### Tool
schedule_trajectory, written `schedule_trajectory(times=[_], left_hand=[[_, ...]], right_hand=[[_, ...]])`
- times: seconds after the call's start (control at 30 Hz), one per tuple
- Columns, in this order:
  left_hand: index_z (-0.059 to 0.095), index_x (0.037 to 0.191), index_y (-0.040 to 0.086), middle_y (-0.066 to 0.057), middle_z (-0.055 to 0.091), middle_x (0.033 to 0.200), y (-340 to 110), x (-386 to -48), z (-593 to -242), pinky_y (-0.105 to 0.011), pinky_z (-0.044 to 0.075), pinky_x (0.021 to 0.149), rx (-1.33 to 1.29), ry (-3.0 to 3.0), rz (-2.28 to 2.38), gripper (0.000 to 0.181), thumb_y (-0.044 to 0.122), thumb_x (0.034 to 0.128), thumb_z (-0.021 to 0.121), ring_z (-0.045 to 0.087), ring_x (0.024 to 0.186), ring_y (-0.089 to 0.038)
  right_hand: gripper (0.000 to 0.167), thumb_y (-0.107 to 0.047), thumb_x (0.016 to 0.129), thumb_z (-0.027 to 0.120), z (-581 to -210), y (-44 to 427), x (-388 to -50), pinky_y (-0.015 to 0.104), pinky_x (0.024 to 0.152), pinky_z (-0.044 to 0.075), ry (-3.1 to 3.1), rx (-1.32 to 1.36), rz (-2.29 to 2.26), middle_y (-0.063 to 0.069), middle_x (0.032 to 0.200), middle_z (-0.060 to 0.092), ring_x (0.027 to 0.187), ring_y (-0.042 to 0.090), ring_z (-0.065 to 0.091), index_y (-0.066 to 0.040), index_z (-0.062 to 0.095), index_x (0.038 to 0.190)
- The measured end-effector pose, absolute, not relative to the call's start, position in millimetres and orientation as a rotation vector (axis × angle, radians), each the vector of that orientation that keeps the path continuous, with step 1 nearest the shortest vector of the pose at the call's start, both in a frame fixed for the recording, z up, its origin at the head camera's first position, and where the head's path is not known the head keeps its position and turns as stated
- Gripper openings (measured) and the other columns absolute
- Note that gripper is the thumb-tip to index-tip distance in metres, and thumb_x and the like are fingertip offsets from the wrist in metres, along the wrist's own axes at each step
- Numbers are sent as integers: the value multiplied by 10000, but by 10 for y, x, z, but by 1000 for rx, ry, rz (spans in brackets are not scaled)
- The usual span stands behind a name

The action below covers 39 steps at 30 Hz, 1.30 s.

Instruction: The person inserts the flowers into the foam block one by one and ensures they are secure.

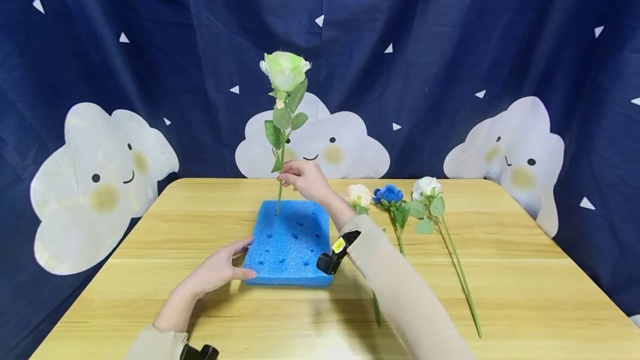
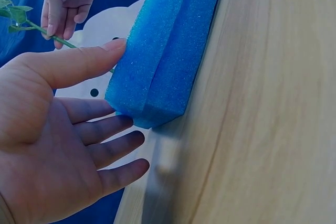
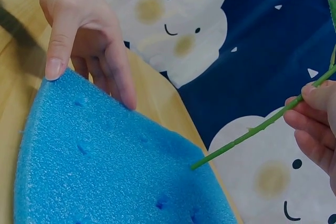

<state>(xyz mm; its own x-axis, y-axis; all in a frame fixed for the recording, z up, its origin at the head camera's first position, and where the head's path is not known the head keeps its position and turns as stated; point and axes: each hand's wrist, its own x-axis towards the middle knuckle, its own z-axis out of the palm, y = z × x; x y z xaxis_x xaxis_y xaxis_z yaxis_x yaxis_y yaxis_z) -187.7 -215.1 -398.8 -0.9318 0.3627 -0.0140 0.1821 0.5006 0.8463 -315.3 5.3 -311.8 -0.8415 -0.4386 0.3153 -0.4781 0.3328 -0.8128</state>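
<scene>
My right hand [image 1: 306, 179] pinches the green stem [image 3: 247, 136] of a pale green and white artificial rose [image 1: 286, 71] between thumb and fingers. The rose stands nearly upright, its bloom high above the table. Its stem's lower end meets the back-left part of a blue foam block [image 1: 295, 246]; how deep it sits I cannot tell. Several small holes dot the block's top. My left hand [image 1: 215, 271] is at the block's left side, thumb on the near-left corner and fingers extended along the edge, as the left wrist view [image 2: 63, 135] also shows.
Right of the block lie a cream rose [image 1: 358, 195], a blue rose [image 1: 389, 194] and a white rose [image 1: 426, 189], stems toward the near edge. My right forearm passes over part of them. Behind the wooden table [image 1: 520, 271] hangs a dark blue curtain [image 1: 425, 26] with clouds.
</scene>
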Motion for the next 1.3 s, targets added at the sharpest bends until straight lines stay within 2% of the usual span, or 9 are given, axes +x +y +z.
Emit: schedule_trajectory(times=[0.3,0.47,0.53,0.67,0.77,0.83,1.03,1.3], left_hand=[[302,1398,-80,-288,319,1416,-2136,-1906,-4000,-609,246,1013,463,2560,1404,859,251,748,753,306,1270,-480],[302,1401,-74,-282,320,1418,-2141,-1917,-4004,-609,242,1015,463,2562,1397,859,259,750,753,302,1275,-476],[303,1403,-70,-279,321,1420,-2144,-1917,-4003,-607,239,1017,456,2557,1405,860,258,749,755,300,1278,-473],[304,1401,-74,-284,322,1416,-2150,-1905,-4000,-607,245,1014,458,2554,1408,857,256,750,754,300,1276,-476],[304,1401,-74,-284,322,1417,-2153,-1903,-4010,-602,246,1017,455,2561,1396,856,262,753,752,301,1277,-474],[304,1403,-71,-283,321,1418,-2157,-1905,-4017,-601,246,1018,448,2564,1391,857,265,754,751,301,1278,-472],[303,1406,-63,-277,316,1424,-2161,-1899,-4015,-598,247,1019,428,2548,1410,855,255,753,753,300,1281,-466],[300,1399,-84,-297,319,1412,-2156,-1882,-3993,-607,262,1005,463,2559,1395,841,241,764,744,315,1266,-479]], right_hand=[[221,-126,917,585,-3120,57,-3151,265,613,531,-2518,865,1595,95,956,701,818,236,662,-12,661,1090],[204,-123,912,593,-3125,50,-3139,353,654,545,-2498,865,1617,78,937,703,771,173,657,-24,672,1072],[196,-114,910,593,-3134,39,-3139,391,672,543,-2487,875,1633,90,937,702,774,187,658,-24,674,1065],[190,-107,912,587,-3172,29,-3142,335,652,545,-2507,888,1606,102,941,702,797,211,660,-18,679,1054],[189,-115,920,577,-3205,31,-3143,243,616,527,-2540,899,1533,80,943,703,784,153,656,-30,685,1049],[190,-114,922,573,-3222,29,-3145,222,607,518,-2548,913,1503,83,942,702,780,141,653,-30,684,1052],[162,-99,906,591,-3264,-5,-3141,221,613,517,-2561,905,1475,111,933,693,829,216,646,-23,689,1012],[147,-98,888,618,-3333,-84,-3118,216,669,499,-2545,809,1401,81,952,690,863,184,631,-6,696,972]])
